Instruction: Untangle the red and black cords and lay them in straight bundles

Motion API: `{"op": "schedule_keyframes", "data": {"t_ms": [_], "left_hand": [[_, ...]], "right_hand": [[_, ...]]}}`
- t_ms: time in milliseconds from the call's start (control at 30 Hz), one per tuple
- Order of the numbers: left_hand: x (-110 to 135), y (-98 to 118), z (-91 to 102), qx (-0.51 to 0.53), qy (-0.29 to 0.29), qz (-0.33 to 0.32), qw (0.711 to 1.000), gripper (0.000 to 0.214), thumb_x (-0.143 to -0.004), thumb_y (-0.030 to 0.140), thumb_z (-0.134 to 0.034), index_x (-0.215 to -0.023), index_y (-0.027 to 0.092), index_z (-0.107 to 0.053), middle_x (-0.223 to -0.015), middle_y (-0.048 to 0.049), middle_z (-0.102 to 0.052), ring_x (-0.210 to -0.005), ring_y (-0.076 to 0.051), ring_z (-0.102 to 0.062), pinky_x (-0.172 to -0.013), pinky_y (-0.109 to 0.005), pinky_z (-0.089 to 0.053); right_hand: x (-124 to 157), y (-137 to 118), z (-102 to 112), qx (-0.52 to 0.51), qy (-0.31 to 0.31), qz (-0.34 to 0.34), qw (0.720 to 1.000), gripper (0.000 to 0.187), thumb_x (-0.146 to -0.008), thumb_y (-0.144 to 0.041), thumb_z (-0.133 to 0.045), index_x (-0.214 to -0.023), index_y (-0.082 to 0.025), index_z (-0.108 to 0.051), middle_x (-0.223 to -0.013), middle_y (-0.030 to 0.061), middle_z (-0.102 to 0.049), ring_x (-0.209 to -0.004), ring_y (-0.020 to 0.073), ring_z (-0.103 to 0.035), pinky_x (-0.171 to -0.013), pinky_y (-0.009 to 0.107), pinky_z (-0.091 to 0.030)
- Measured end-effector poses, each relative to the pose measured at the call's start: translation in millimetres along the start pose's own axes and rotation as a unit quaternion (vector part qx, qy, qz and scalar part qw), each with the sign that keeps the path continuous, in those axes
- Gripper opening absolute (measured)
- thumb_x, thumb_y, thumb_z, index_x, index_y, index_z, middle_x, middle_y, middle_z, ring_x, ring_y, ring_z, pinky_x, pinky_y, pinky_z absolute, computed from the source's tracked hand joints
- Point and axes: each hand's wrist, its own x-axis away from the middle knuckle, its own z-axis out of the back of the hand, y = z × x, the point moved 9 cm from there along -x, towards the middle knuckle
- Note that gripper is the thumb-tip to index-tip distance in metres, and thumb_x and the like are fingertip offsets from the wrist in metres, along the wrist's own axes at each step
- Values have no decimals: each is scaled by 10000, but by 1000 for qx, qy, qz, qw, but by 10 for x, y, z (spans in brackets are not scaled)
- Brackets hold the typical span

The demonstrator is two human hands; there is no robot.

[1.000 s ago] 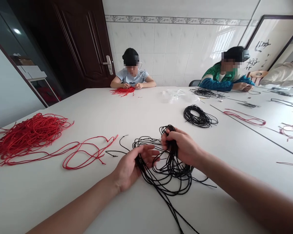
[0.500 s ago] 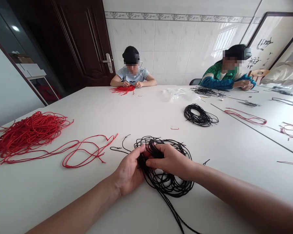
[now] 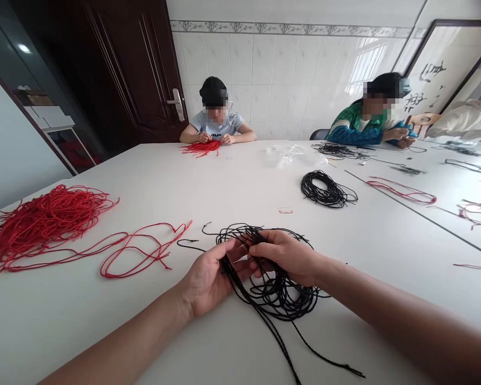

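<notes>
A loose bundle of black cords [image 3: 292, 307] lies in loops on the white table in front of me. My left hand [image 3: 210, 275] is curled round several strands at the bundle's left side, thumb on top. From the other side my right hand [image 3: 286, 254] pinches strands between thumb and fingers at the top of the loops. Some cord ends trail toward me, one with a small knot at its end. Other thin ends stick out to the left, past my left fingertips. Part of the bundle is hidden beneath my hands.
A heap of red cords [image 3: 52, 224] lies on the left, with a looped red cord [image 3: 136, 248] beside it. A second black coil [image 3: 324, 190] rests further back, near clear plastic bags [image 3: 286, 156]. Across the table [image 3: 224, 187], several people handle cords.
My right hand has shifted its grip on the strands, its thumb now higher. A knotted cord end now lies out toward the lower right. Across the table, the green-jacketed person's hands have moved apart.
</notes>
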Motion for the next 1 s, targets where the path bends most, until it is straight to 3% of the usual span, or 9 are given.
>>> {"op": "schedule_keyframes", "data": {"t_ms": [167, 300, 400, 500, 600, 700, 767, 867, 1000], "left_hand": [[-10, 69, 96, 66, 59, -23, 996, 251, -780, 253, -475, -987, 144, -566, -914, -51, -606, -865, -144, -565, -872, -293, -428], [-26, 38, 107, 87, 85, -12, 992, 278, -773, 282, -493, -1006, 146, -563, -903, -38, -609, -816, -120, -567, -816, -248, -456], [-14, 19, 109, 75, 89, -13, 993, 284, -761, 285, -509, -1005, 151, -567, -922, -40, -609, -825, -124, -564, -789, -236, -463], [-3, 9, 83, 81, 73, -9, 994, 269, -737, 206, -510, -993, 148, -567, -908, -38, -608, -817, -127, -562, -775, -242, -464], [-3, 29, 46, 102, 51, -7, 993, 268, -687, 93, -471, -935, 122, -570, -806, -37, -601, -744, -128, -560, -764, -273, -462], [-5, 74, 32, 103, 34, -15, 994, 228, -677, 75, -458, -875, 108, -565, -760, -44, -587, -716, -137, -554, -750, -294, -458], [-4, 85, 37, 110, 27, -15, 993, 214, -686, 84, -455, -870, 117, -559, -816, -52, -592, -766, -150, -557, -757, -296, -452], [-1, 82, 55, 127, 24, -16, 992, 206, -696, 101, -442, -864, 128, -559, -757, -35, -586, -713, -133, -555, -760, -293, -449], [9, 48, -23, 137, 1, 1, 991, 278, -683, 106, -402, -902, 135, -571, -663, -18, -574, -607, -125, -544, -761, -318, -449]], "right_hand": [[18, 5, 39, 45, 28, 8, 999, 115, -708, -229, -524, -803, -165, -511, -626, -32, -462, -478, 40, -347, -400, 163, -240], [30, -1, 35, 201, 71, 43, 976, 328, -571, -361, -687, -765, -173, -502, -695, -30, -492, -592, 78, -405, -511, 202, -343], [35, 18, -4, 257, 69, 54, 963, 265, -606, -337, -652, -766, -175, -516, -693, -27, -502, -616, 98, -423, -536, 222, -357], [45, 69, -9, 236, 57, 28, 970, 130, -665, -242, -556, -777, -186, -519, -636, -40, -475, -543, 78, -396, -468, 201, -320], [56, 86, 6, 151, 56, 2, 987, 54, -688, -202, -466, -731, -180, -493, -563, -52, -405, -486, 64, -363, -436, 189, -292], [56, 23, -20, 41, 44, 12, 998, 66, -683, -174, -415, -709, -165, -475, -634, -17, -484, -551, 78, -452, -515, 207, -368], [52, 6, -44, 17, 30, 8, 999, 74, -678, -174, -406, -711, -162, -472, -643, -6, -503, -532, 74, -450, -483, 198, -356], [47, 38, -28, 85, 34, -8, 996, 80, -683, -206, -446, -737, -167, -490, -606, -26, -472, -483, 58, -386, -413, 172, -284], [45, 32, -34, 260, 55, 30, 964, 141, -652, -284, -557, -731, -175, -514, -629, -34, -489, -544, 75, -411, -468, 188, -327]]}}
